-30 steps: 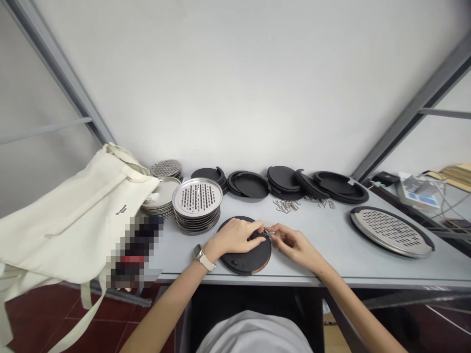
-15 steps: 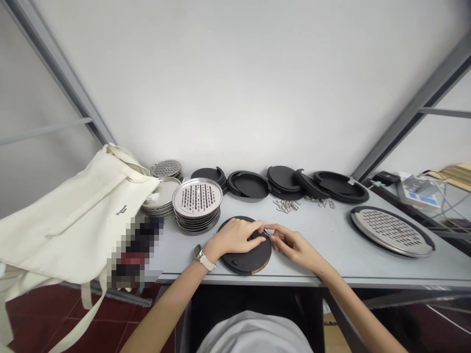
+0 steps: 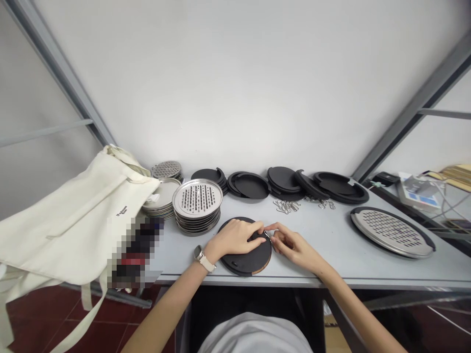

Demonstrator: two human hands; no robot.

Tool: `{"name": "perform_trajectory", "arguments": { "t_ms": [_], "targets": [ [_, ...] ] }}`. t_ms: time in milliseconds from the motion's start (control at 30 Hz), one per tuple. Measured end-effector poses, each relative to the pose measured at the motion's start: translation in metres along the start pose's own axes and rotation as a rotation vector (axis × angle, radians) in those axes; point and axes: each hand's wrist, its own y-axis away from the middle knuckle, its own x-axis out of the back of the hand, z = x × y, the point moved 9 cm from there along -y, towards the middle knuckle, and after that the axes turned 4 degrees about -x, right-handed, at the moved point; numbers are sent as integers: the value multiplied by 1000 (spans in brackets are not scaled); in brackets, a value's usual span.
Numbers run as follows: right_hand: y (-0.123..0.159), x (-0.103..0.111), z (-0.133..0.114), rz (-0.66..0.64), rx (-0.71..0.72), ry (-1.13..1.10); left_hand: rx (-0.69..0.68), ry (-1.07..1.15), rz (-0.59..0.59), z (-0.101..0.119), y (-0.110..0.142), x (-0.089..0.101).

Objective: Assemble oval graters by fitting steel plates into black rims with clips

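Observation:
A black round base [image 3: 235, 263] lies flat at the table's front edge, with a strip of brown showing at its lower right rim. My left hand [image 3: 237, 237] rests over it, fingers closed at its right side, thumb and index finger near the rim. There, a small shiny metal hook [image 3: 267, 235] sits at the rim. My right hand [image 3: 292, 243] pinches this hook from the right, its index fingertip close to the left fingers. Where the hook meets the base is partly hidden by my fingers.
Metal grater plates [image 3: 197, 198] stand stacked on the left, beside plain metal discs [image 3: 165, 189] and a cream bag [image 3: 73, 211]. Along the wall are black round bases [image 3: 252, 185]. Loose metal hooks [image 3: 287, 206] lie before them. A grater plate with black rim [image 3: 392, 230] lies right.
Both hands stay at the base's right rim. The metal hook has turned slightly between the fingers and shows more clearly now.

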Motion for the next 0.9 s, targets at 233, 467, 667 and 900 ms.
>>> {"name": "perform_trajectory", "arguments": {
  "t_ms": [233,467,667,900],
  "targets": [
    [1,1,2,5,-4,21,5,4,-11,0,0,-1],
    [0,2,-1,21,2,24,13,4,-18,0,-1,-1],
    [-2,4,-2,30,11,40,4,9,-1,1,-1,0],
    [-2,7,-2,70,15,-39,14,8,-14,-1,0,-1]
  ]
}}
